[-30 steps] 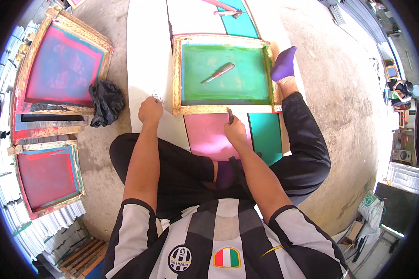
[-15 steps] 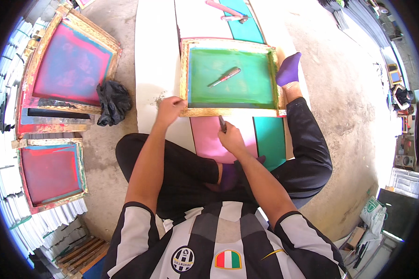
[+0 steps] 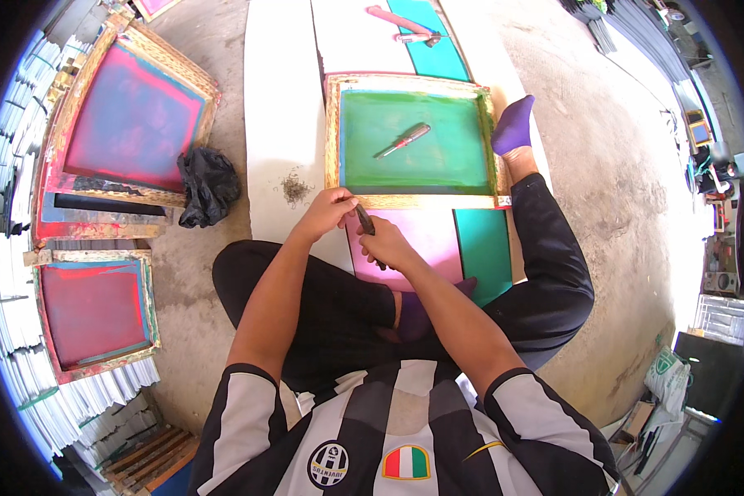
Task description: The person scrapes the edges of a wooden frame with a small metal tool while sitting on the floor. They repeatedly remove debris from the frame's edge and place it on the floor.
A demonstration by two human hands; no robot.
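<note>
I sit cross-legged on the floor in front of a wooden printing frame [image 3: 416, 200] with green mesh. A screwdriver [image 3: 402, 140] lies on the mesh. My right hand [image 3: 391, 246] grips a dark-handled tool [image 3: 364, 221] whose tip points at the frame's near left edge. My left hand [image 3: 327, 212] is closed around the tool's upper end, fingers pinched at the frame's lower left corner. Pink [image 3: 422, 240] and teal [image 3: 484, 248] sheets lie under the frame.
A long white board [image 3: 281, 124] runs under the frame. A black rag [image 3: 207, 186] lies to the left. Two more frames with red-blue mesh [image 3: 132, 124] [image 3: 95, 310] lean at the left by stacks of white sheets. A purple-socked foot [image 3: 514, 126] rests beside the green frame.
My left hand moved right from the white board to the frame's lower left corner and met the tool. My right hand shifted slightly left with the tool.
</note>
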